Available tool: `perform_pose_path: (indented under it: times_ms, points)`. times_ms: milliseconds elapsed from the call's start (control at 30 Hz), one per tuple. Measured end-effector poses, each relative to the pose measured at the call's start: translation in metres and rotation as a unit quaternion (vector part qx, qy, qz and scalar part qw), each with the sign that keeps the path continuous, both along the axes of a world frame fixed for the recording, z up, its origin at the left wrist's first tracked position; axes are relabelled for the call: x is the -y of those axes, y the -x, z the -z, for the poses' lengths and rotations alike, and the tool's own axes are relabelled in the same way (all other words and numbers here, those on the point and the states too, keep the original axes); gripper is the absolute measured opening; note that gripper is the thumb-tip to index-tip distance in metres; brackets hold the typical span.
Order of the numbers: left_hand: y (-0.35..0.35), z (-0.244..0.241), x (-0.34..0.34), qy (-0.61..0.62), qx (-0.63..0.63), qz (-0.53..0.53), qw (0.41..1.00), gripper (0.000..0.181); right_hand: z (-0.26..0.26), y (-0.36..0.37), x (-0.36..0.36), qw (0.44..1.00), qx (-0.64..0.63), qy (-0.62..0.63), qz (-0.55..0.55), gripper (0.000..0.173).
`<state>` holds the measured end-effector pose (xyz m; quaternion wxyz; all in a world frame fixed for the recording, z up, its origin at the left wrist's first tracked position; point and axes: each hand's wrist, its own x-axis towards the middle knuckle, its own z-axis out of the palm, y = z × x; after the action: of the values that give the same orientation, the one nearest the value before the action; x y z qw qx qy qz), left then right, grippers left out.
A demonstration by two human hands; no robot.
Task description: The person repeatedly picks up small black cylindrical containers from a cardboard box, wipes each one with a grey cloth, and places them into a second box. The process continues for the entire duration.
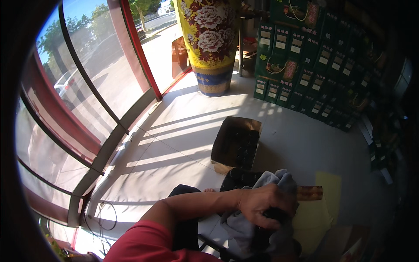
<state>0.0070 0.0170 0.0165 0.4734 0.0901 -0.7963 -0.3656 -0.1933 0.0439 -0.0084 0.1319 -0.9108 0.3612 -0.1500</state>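
Note:
My left hand (266,203) reaches across from the lower left, its fingers curled over a dark, rounded object (276,213) that looks like a jar or its lid. A grey cloth (239,227) hangs around and below the hand, with more of it bunched above the knuckles. My right hand cannot be made out; the area under the cloth is in deep shadow. Just beyond the cloth are several dark, round-topped objects (234,180) grouped together. To the right of the hand lie a red and gold patterned strip (309,193) and yellow sheets (311,219).
An open cardboard box (217,166) holding dark jars stands on the floor ahead. Behind it rises a large yellow floral vase (212,70). Stacked green cartons (275,67) fill the right side. Glass panes with a red frame (140,49) run along the left; a thin cable (114,216) lies below.

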Motion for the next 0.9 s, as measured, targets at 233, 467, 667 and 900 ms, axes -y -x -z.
perform_pose_path:
  times_ms: [233,467,667,900]
  points:
    - [-0.013,0.039,0.014,-0.096,0.206,-0.306,0.924,0.041,-0.019,-0.004,-0.014,0.985,-0.167,0.021,0.046,0.044]
    - [-0.034,-0.016,0.020,-0.011,-0.047,-0.189,0.981,0.033,0.082,0.004,0.037,0.893,0.245,-0.372,0.069,0.039]
    - [-0.014,0.004,0.008,0.200,0.117,-0.321,0.918,0.060,0.048,-0.030,0.035,0.994,0.060,-0.087,0.030,0.035]
    - [-0.020,0.043,0.016,-0.210,0.038,-0.354,0.910,0.083,0.056,-0.031,0.031,0.918,-0.172,0.357,-0.022,0.033]
